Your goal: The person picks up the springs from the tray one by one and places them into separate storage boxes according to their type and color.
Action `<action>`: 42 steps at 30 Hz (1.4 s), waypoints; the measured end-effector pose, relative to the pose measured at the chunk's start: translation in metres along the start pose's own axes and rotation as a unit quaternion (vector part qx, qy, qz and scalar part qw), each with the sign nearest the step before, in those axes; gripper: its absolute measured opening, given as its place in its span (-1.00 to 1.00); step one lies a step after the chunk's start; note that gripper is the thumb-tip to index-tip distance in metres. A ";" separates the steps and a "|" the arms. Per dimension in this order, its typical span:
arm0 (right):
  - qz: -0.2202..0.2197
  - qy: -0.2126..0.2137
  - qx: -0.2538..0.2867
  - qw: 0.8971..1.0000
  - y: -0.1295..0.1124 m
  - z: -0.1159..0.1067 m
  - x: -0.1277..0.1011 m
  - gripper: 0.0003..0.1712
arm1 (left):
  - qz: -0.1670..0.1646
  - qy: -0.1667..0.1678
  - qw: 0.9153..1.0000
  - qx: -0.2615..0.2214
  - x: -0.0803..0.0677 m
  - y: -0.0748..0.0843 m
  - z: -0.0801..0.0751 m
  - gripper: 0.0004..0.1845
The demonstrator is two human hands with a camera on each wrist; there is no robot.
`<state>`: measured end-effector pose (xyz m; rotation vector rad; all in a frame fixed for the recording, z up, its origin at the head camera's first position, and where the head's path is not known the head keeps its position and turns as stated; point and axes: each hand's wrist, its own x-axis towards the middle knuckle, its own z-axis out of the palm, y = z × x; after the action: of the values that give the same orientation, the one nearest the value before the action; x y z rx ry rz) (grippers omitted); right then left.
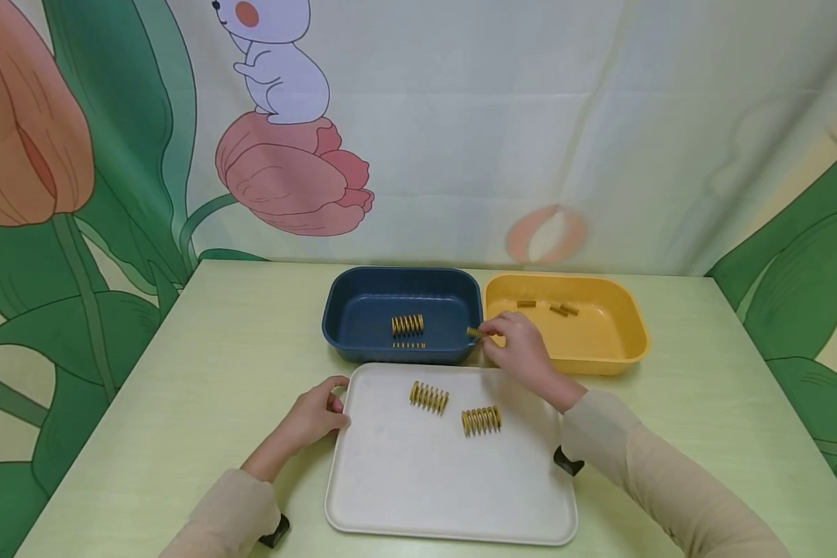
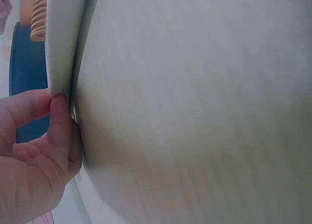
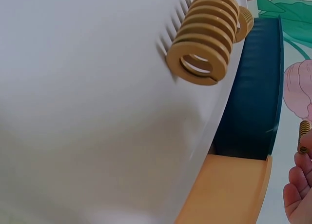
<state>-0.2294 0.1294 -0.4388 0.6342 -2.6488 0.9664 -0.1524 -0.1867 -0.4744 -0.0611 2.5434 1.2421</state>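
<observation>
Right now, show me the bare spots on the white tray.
The tray's near half is bare, below the two springs. The far left corner is also free, beside the left hand. It is crowded mid-tray and toward the right hand.

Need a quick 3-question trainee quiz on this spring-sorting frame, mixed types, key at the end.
1. How many large springs lie on the white tray?
2. True or false: the left hand grips the tray's edge.
3. The right hand pinches a small spring over: A) blue bin B) the meeting rims of blue bin and yellow bin C) tray

Key: 1. two; 2. true; 3. B
</observation>
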 end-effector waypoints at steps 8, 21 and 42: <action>0.013 0.002 0.002 1.000 0.006 -0.002 0.001 -0.83 | -0.001 0.001 1.000 -0.003 0.000 -0.001 0.000 -0.42; 0.020 0.008 -0.009 1.000 0.014 -0.007 0.004 -0.82 | 0.005 0.002 1.000 -0.005 -0.002 0.003 -0.001 -0.42; 0.037 0.017 -0.017 0.999 0.028 -0.009 0.008 -0.80 | -0.007 0.003 1.000 -0.003 -0.001 0.000 0.000 -0.42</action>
<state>-0.2491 0.1519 -0.4449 0.5115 -2.6703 0.9418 -0.1520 -0.1864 -0.4740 -0.0831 2.5396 1.2460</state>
